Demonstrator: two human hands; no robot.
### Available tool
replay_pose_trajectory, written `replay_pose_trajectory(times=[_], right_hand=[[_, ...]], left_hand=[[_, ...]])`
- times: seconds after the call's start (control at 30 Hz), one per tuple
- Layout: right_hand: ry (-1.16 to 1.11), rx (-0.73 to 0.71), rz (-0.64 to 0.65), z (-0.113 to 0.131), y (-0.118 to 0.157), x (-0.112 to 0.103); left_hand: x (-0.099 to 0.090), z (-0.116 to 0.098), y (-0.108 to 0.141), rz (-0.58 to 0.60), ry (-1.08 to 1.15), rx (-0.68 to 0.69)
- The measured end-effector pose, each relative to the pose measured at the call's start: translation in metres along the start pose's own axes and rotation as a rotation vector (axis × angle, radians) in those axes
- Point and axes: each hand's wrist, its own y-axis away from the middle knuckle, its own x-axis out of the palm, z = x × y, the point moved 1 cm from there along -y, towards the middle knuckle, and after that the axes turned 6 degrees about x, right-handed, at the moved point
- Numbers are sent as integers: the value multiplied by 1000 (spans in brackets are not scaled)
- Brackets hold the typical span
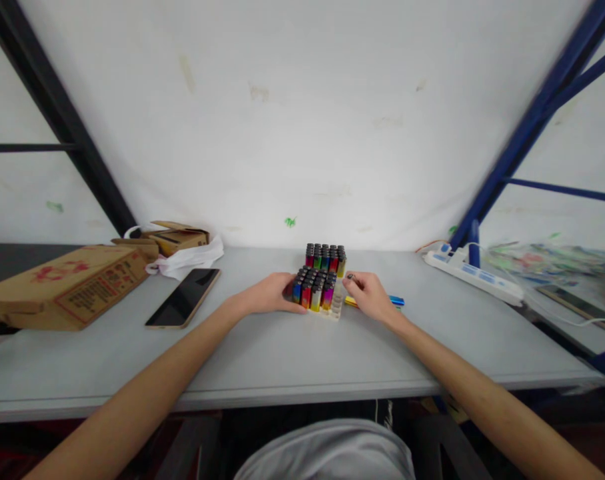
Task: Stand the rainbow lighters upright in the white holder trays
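Rows of colourful lighters with black tops [315, 290] stand upright in a pale tray [336, 308], whose right-hand column shows bare slots. My left hand [272, 293] is wrapped round the left side of this block. Just right of the tray, my right hand [366, 293] is pinched on a lighter, of which the metal top [351, 276] shows; the rest is hidden by the fingers. Behind the tray stands a second block of upright lighters [325, 256]. Loose lighters, one of them blue [397, 301], lie on the table beside and partly behind my right hand.
A dark-screened tablet or phone [184, 298] lies at the left on the grey table [302, 360]. Beyond it are a cardboard box [67, 283], a smaller open box [177, 239] and a white plastic bag [192, 259]. A white power strip [475, 275] lies at the right.
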Motion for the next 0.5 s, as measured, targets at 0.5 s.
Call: replay_pose_trajectory(times=[0.5], right_hand=[[69, -56, 13, 2, 1, -1]], left_hand=[[-1, -1, 0, 2, -6, -9]])
